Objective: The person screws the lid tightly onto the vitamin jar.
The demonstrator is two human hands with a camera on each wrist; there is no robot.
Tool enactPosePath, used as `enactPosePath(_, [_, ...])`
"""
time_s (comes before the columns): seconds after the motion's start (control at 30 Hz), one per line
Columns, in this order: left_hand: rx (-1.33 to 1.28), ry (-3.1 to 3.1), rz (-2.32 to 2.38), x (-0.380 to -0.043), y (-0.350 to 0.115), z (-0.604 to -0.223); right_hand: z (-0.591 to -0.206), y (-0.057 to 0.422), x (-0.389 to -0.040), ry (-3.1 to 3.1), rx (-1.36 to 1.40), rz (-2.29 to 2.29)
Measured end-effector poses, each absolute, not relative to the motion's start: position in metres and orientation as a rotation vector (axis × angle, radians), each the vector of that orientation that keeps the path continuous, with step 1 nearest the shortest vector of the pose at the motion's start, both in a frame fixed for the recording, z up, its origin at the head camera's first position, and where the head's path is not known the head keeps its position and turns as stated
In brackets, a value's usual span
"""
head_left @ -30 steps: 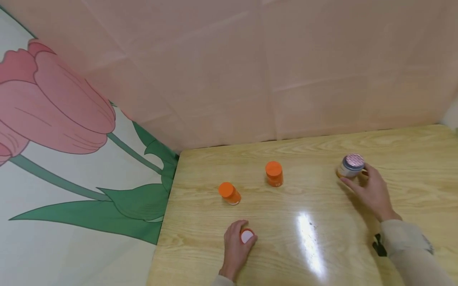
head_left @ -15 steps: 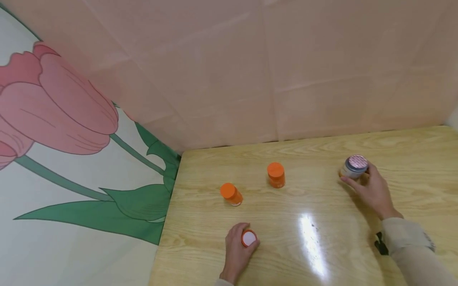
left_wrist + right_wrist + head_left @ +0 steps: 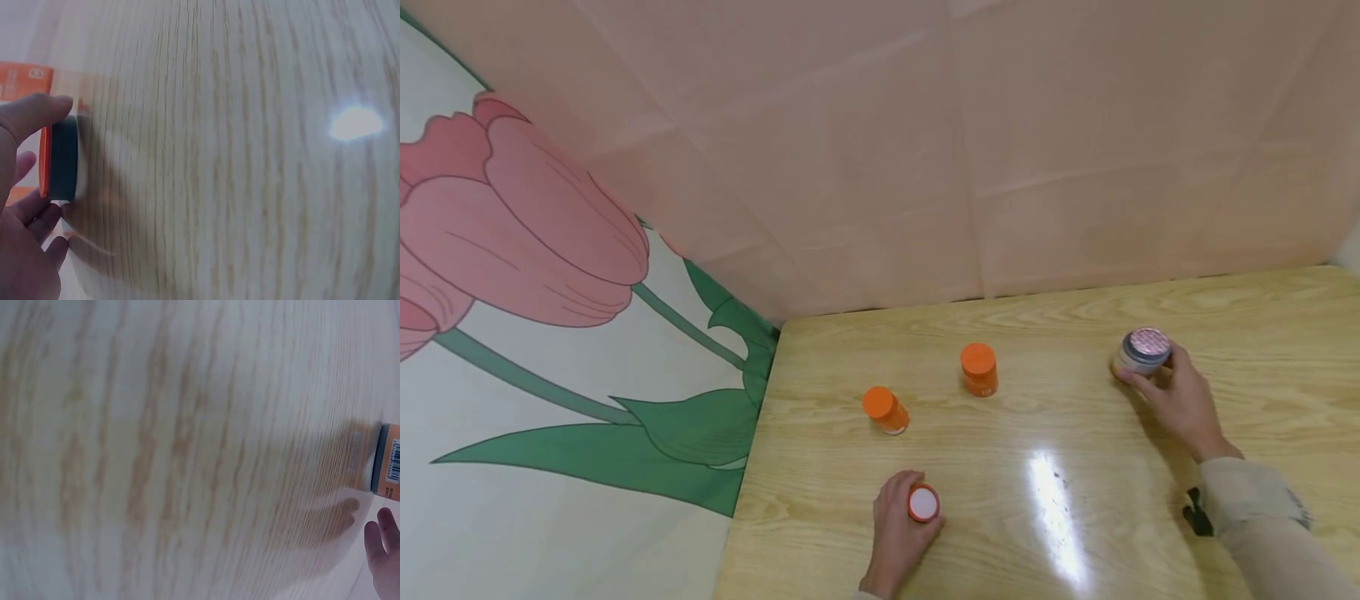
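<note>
In the head view, my left hand (image 3: pixel 901 529) holds a small round piece (image 3: pixel 923 503) with a white top and an orange rim, thumb and fingers curled round it. Its dark green side (image 3: pixel 64 157) faces the wooden tabletop in the left wrist view. Over on the right, my right hand (image 3: pixel 1183 404) grips a jar (image 3: pixel 1141 353) with a pink patterned top, a dark band below it and a pale side. An orange barcode label (image 3: pixel 392 464) and a dark base edge show in the right wrist view, where much of that hand is cut off.
Two orange-capped bottles stand on the wooden table (image 3: pixel 820 483): a slim bottle (image 3: pixel 886 410) beyond my left hand and a wider bottle (image 3: pixel 979 369) farther back. A pinkish cloth (image 3: pixel 865 167) covers the back wall. A tulip-printed cloth (image 3: pixel 587 492) hangs along the left.
The head view has shifted slightly. My hands keep their grips on the small round piece and the jar, and the two orange bottles stay in place on the table.
</note>
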State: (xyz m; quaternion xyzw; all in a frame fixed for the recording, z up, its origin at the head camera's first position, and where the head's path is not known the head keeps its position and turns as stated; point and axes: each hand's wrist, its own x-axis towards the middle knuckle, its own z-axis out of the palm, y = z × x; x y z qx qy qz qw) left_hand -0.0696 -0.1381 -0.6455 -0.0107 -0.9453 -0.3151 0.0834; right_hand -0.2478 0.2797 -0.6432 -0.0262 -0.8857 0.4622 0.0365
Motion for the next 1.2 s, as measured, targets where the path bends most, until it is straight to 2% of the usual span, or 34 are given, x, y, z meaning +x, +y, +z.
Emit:
enactPosePath(0.77, [-0.149, -2.712, -0.762, -0.069, -0.14, -0.651, -0.637, 0.271, -0.222, -2.765, -0.022, 1.408])
enactPosePath(1.2, [-0.076, -2.766, -0.961, -0.07, -0.13, -0.644, -0.633, 0.273, -0.211, -2.785, 0.008, 1.358])
